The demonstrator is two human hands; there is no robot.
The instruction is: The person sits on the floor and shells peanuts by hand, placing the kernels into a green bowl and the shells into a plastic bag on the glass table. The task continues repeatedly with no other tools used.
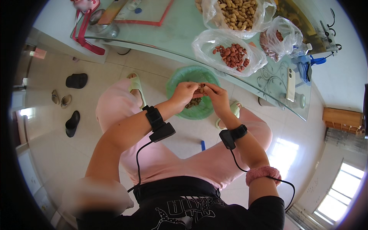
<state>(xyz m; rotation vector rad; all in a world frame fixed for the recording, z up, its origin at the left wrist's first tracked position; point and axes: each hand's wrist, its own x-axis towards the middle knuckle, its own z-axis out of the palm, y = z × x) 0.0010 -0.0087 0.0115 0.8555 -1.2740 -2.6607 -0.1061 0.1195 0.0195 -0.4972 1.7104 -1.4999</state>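
Both my hands meet above a green plastic-lined bin on the floor between my feet. My left hand and my right hand pinch a peanut in its shell between their fingertips; fingers hide part of it. Broken peanut shells lie inside the bin. On the glass table ahead, a clear plastic bag lies spread with shelled red-skinned peanuts on it. Behind it an open bag holds many unshelled peanuts.
The glass table's edge runs just beyond the bin. A tied-up plastic bag, a phone and a glass jar are on the table. Dark slippers lie on the floor at left. Cables hang from my wrist bands.
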